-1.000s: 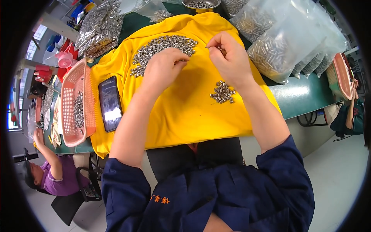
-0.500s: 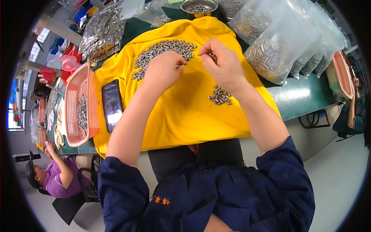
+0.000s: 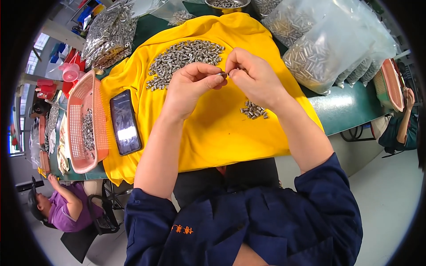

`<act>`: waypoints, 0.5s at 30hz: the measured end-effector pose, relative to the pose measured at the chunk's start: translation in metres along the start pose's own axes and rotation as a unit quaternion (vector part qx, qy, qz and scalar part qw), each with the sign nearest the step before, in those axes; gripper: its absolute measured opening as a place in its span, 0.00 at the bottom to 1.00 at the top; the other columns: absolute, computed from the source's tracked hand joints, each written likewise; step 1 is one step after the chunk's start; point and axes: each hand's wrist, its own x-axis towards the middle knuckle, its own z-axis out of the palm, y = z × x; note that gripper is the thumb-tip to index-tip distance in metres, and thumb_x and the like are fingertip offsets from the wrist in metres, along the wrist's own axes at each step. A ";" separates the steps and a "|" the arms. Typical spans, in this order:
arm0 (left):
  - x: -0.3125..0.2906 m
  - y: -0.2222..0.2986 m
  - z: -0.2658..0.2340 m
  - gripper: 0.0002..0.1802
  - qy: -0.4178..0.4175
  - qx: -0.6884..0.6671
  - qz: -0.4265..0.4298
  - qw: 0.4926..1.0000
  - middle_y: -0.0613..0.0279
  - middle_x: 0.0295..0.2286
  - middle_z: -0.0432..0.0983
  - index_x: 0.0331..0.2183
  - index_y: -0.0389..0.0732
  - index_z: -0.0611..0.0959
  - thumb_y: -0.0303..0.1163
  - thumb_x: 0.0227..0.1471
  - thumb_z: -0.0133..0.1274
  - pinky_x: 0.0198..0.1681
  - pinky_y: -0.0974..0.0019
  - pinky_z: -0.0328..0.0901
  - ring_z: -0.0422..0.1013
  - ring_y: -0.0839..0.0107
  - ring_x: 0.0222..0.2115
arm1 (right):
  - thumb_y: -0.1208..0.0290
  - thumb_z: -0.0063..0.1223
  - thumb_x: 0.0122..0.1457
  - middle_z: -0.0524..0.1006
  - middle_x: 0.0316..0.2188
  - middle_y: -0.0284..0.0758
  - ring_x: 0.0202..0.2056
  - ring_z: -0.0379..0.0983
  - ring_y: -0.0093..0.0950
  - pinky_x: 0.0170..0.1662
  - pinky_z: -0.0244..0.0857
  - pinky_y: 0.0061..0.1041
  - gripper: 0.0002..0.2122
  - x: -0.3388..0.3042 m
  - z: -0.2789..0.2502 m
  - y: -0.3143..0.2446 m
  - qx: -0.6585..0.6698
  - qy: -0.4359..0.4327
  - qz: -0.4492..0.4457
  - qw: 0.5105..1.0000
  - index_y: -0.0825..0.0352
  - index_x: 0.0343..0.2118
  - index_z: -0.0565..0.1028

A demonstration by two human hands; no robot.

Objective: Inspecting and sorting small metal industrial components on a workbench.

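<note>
My left hand [image 3: 191, 86] pinches a small metal cylinder [image 3: 223, 75] between thumb and forefinger, above the yellow cloth [image 3: 213, 135]. Against it come the fingertips of my right hand [image 3: 257, 82], also closed in a pinch; what they hold is too small and too covered to name. Just beyond my left hand a big pile of short silvery metal cylinders [image 3: 182, 57] spreads over the cloth. A smaller heap of the same parts [image 3: 254, 111] lies below my right hand, next to the wrist.
At left are a dark phone [image 3: 125, 122] and a pink basket [image 3: 79, 146] with metal parts. Clear bags of cylinders [image 3: 306, 62] stand at right, a metal bowl [image 3: 228, 5] at the back. A seated person in purple [image 3: 71, 208] is at left, another person [image 3: 401, 128] at right.
My left hand has moved away from the pile's edge to the right, and its fingertips now meet those of my right hand. The hands were apart before. The view has shifted slightly.
</note>
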 end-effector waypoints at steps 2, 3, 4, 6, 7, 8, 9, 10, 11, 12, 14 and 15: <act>0.000 0.000 0.000 0.07 -0.003 0.002 0.003 1.000 0.58 0.25 0.74 0.30 0.33 0.75 0.22 0.42 0.51 0.32 0.74 0.65 0.71 0.73 0.27 | 0.78 0.38 0.45 0.62 0.17 0.27 0.19 0.55 0.16 0.22 0.52 0.16 0.02 0.000 0.000 0.000 -0.011 0.002 -0.007 1.000 0.67 0.23 0.64; 0.000 0.000 0.000 0.07 0.000 0.009 0.002 1.000 0.58 0.25 0.74 0.30 0.33 0.75 0.22 0.42 0.51 0.33 0.74 0.65 0.71 0.73 0.27 | 0.78 0.38 0.45 0.62 0.17 0.27 0.19 0.55 0.16 0.22 0.52 0.16 0.02 0.000 0.001 0.001 -0.011 0.001 -0.007 1.000 0.67 0.23 0.64; -0.001 0.000 0.000 0.07 0.002 0.017 0.001 1.000 0.58 0.25 0.74 0.30 0.33 0.75 0.22 0.42 0.51 0.33 0.74 0.65 0.71 0.73 0.27 | 0.78 0.39 0.45 0.63 0.17 0.29 0.19 0.57 0.18 0.22 0.53 0.17 0.02 -0.001 0.001 0.002 -0.037 0.008 -0.024 0.999 0.67 0.23 0.64; -0.001 0.000 0.001 0.07 0.007 0.026 0.002 1.000 0.59 0.25 0.74 0.29 0.33 0.76 0.21 0.42 0.51 0.33 0.74 0.65 0.71 0.73 0.27 | 0.79 0.39 0.44 0.64 0.17 0.31 0.19 0.59 0.20 0.23 0.54 0.18 0.02 -0.001 0.001 0.002 -0.062 0.013 -0.042 0.997 0.68 0.23 0.64; -0.001 0.000 0.002 0.07 0.010 0.036 0.002 0.999 0.59 0.25 0.74 0.28 0.33 0.76 0.21 0.41 0.51 0.33 0.74 0.65 0.71 0.74 0.27 | 0.79 0.39 0.44 0.65 0.17 0.33 0.20 0.60 0.22 0.24 0.55 0.19 0.02 -0.002 0.002 0.002 -0.086 0.014 -0.045 0.995 0.68 0.23 0.64; -0.001 0.001 0.003 0.07 0.010 0.036 0.003 0.999 0.59 0.25 0.74 0.28 0.33 0.76 0.21 0.41 0.51 0.33 0.74 0.65 0.71 0.74 0.27 | 0.79 0.39 0.44 0.65 0.18 0.34 0.20 0.61 0.24 0.24 0.56 0.20 0.03 -0.003 0.003 0.001 -0.109 0.016 -0.047 0.993 0.68 0.23 0.64; -0.001 0.001 0.003 0.06 0.016 0.053 0.007 0.998 0.60 0.25 0.74 0.28 0.33 0.76 0.21 0.41 0.51 0.32 0.75 0.65 0.70 0.74 0.27 | 0.79 0.39 0.44 0.65 0.18 0.34 0.20 0.61 0.24 0.24 0.56 0.20 0.03 -0.003 0.004 0.000 -0.109 0.015 -0.048 0.993 0.68 0.23 0.64; -0.002 0.002 0.004 0.05 0.021 0.070 0.012 0.997 0.60 0.25 0.74 0.27 0.33 0.76 0.21 0.41 0.52 0.32 0.75 0.65 0.70 0.75 0.26 | 0.79 0.39 0.44 0.65 0.18 0.35 0.20 0.62 0.25 0.24 0.56 0.20 0.02 -0.003 0.005 0.000 -0.129 0.024 -0.053 0.990 0.68 0.23 0.64; -0.002 0.002 0.004 0.05 0.021 0.070 0.012 0.997 0.60 0.25 0.74 0.27 0.33 0.76 0.21 0.41 0.52 0.32 0.75 0.65 0.70 0.75 0.26 | 0.79 0.39 0.44 0.65 0.18 0.35 0.20 0.62 0.25 0.24 0.56 0.21 0.02 -0.003 0.006 -0.001 -0.149 0.033 -0.057 0.987 0.68 0.23 0.65; -0.002 0.002 0.004 0.05 0.028 0.096 0.014 0.995 0.61 0.24 0.74 0.27 0.33 0.77 0.21 0.41 0.52 0.32 0.76 0.65 0.70 0.76 0.26 | 0.79 0.39 0.44 0.65 0.18 0.35 0.20 0.62 0.25 0.24 0.56 0.21 0.02 -0.003 0.008 0.001 -0.150 0.033 -0.057 0.987 0.68 0.23 0.65; -0.002 0.002 0.004 0.05 0.033 0.120 0.016 0.992 0.62 0.24 0.74 0.26 0.34 0.77 0.22 0.41 0.52 0.31 0.77 0.64 0.70 0.77 0.25 | 0.74 0.41 0.45 0.69 0.17 0.41 0.22 0.66 0.37 0.25 0.59 0.30 0.04 -0.001 0.010 0.008 -0.148 0.015 -0.012 0.989 0.67 0.24 0.65; -0.002 0.002 0.004 0.06 0.041 0.230 0.030 0.972 0.63 0.23 0.74 0.27 0.34 0.77 0.23 0.41 0.52 0.30 0.77 0.64 0.70 0.78 0.24 | 0.74 0.41 0.45 0.69 0.17 0.41 0.22 0.66 0.37 0.25 0.59 0.30 0.04 0.000 0.010 0.011 -0.150 0.015 -0.012 0.988 0.67 0.24 0.65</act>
